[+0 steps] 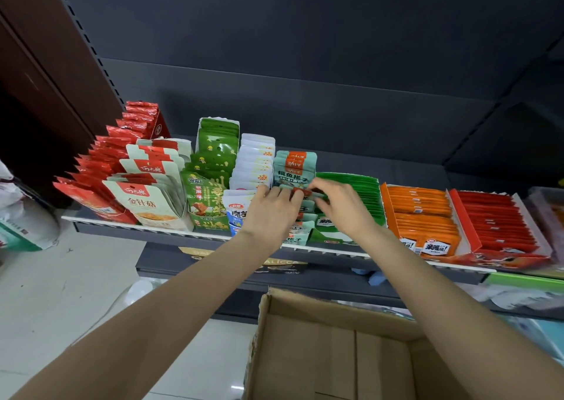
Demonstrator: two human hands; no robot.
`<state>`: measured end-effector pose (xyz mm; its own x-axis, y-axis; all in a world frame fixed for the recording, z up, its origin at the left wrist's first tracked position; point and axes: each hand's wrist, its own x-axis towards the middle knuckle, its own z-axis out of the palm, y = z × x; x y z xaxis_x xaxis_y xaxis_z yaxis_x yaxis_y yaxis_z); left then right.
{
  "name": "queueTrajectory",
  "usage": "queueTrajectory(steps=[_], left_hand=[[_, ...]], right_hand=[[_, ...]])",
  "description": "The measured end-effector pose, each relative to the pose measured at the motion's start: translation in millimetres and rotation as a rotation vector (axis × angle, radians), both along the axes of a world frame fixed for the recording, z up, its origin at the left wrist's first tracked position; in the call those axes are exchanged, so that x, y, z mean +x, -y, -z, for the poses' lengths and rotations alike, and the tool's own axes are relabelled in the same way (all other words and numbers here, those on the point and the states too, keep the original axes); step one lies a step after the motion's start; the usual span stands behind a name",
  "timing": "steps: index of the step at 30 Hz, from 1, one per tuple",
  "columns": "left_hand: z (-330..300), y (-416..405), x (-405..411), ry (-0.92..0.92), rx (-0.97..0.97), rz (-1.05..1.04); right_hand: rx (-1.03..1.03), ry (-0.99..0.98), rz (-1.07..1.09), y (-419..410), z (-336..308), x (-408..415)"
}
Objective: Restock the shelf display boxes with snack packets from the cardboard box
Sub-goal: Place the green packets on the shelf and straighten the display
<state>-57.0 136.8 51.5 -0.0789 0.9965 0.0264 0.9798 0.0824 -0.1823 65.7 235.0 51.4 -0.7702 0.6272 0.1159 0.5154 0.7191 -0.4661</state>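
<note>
left hand (274,206): fingers curled, gripping teal foil snack packets (294,170) in their shelf display row
right hand (338,204): pinching same packets
open brown cardboard box (320,347): below shelf

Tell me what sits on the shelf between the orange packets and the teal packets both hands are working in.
A display box of green packets, seen in the head view, partly hidden behind the right hand.

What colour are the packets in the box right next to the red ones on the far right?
Orange packets, head view.
</note>
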Motion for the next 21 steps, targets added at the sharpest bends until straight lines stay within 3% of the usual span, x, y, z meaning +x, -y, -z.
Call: queueTrajectory(steps=[5, 9, 15, 21], left_hand=[[1.9, 5.9, 0.6, 0.047, 0.176, -0.074], [6.6, 7.9, -0.6, -0.02, 0.062, -0.079], [-4.6, -13.8, -12.6, -0.042, -0.121, -0.134], [-18.6, -34.4, -13.7, 0.058, -0.251, -0.111]], right_hand=[[-0.329, -0.084, 0.15, 1.9, -2.9, 0.8], [-0.586, -0.071, 0.219, 13.9, 2.8, -3.3], [-0.538, 0.136, 0.102, 15.3, 2.4, -12.6], [-0.628, 0.011, 0.205, -3.7, -7.4, -3.6]])
